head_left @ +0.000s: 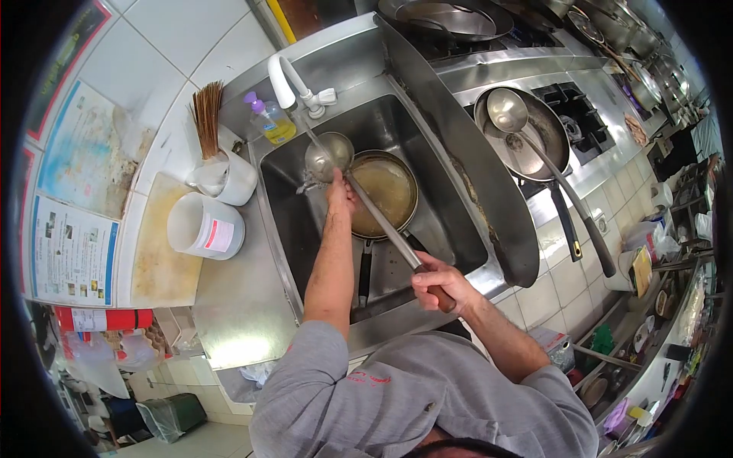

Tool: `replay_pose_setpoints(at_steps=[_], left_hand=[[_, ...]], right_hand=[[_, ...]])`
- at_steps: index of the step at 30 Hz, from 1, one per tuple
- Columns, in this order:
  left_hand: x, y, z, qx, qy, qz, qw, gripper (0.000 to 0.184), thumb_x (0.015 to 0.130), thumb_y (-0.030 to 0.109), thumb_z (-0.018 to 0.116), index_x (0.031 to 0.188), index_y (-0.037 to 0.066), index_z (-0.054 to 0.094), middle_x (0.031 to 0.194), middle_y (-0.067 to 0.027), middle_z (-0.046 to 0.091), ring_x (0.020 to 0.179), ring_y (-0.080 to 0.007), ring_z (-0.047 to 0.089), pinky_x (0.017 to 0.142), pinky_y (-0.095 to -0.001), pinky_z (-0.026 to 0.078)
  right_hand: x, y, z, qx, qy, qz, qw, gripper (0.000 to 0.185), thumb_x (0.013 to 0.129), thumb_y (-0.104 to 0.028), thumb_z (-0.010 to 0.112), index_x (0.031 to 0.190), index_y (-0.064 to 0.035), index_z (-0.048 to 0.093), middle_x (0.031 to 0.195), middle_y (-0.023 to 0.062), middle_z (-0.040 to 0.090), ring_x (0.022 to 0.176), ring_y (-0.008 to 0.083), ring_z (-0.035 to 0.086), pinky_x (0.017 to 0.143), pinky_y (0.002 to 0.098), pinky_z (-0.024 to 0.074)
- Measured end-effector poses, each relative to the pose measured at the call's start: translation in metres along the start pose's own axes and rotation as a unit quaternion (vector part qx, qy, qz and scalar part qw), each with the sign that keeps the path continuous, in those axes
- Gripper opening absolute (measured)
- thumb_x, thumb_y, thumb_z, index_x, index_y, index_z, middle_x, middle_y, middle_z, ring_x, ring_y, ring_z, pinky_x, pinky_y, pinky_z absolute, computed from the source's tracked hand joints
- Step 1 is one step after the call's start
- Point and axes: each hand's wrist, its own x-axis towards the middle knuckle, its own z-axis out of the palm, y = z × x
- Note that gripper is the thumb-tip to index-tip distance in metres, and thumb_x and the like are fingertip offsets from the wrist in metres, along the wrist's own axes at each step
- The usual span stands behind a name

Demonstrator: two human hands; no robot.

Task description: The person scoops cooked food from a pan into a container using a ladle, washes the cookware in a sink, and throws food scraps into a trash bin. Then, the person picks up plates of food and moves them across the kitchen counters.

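My right hand [443, 284] is wrapped round the dark wooden end of a long-handled metal ladle [382, 221]. The bowl of the ladle [330, 153] is under the white faucet [282, 82], where water runs. My left hand [340, 192] is at the lower edge of the bowl, its fingers closed; what they hold, if anything, is hidden. A frying pan [382, 191] with cloudy liquid in it lies in the sink [450, 252], right beside my left hand, its black handle toward me.
Left of the sink stand a soap bottle [275, 122], a container with a straw brush [208, 114] and a white bucket [191, 221]. On the stove at the right, a second ladle [507, 111] rests in a pan [550, 130]. A metal divider [473, 168] borders the sink.
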Motion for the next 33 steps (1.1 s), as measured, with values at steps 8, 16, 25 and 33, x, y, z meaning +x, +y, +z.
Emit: replay_pose_setpoints(at_steps=[8,16,25,33], left_hand=[[-0.031,0.037,0.021,0.481,0.136,0.493,0.712,0.050,0.080,0.031,0.061,0.117,0.001,0.045,0.119,-0.0214,0.043,0.111,-0.0367,0.041,0.093,-0.0408,0.034],[-0.021,0.043,0.019,0.564,0.002,0.480,0.672,0.029,0.088,0.027,0.044,0.092,0.002,0.057,0.083,-0.0242,0.058,0.081,-0.0422,0.054,0.071,-0.0448,0.043],[-0.009,0.040,0.003,0.472,0.057,0.470,0.744,0.032,0.087,0.026,0.045,0.101,0.001,0.058,0.090,-0.0209,0.061,0.088,-0.0344,0.059,0.077,-0.0376,0.044],[0.002,0.041,-0.018,0.507,0.156,0.412,0.741,0.033,0.086,0.033,0.050,0.084,0.001,0.055,0.075,-0.0180,0.059,0.075,-0.0341,0.057,0.069,-0.0392,0.044]], right_hand=[[-0.043,0.002,-0.005,-0.115,0.066,-0.002,0.991,0.081,0.074,-0.006,0.062,0.139,-0.0036,0.013,0.065,0.0040,0.046,0.041,0.0109,0.045,0.036,0.0233,0.0332],[-0.064,0.002,0.009,-0.168,0.093,0.005,0.981,0.076,0.074,-0.005,0.062,0.137,-0.0035,0.020,0.066,0.0040,0.048,0.042,0.0103,0.046,0.036,0.0229,0.0332],[-0.055,0.004,0.019,-0.209,0.097,0.006,0.973,0.077,0.074,-0.006,0.063,0.137,-0.0038,0.019,0.068,0.0030,0.049,0.042,0.0098,0.047,0.036,0.0229,0.0334],[-0.040,0.002,0.032,-0.221,0.086,0.022,0.971,0.077,0.074,-0.005,0.061,0.138,-0.0047,0.018,0.069,0.0029,0.050,0.043,0.0093,0.048,0.036,0.0228,0.0353]])
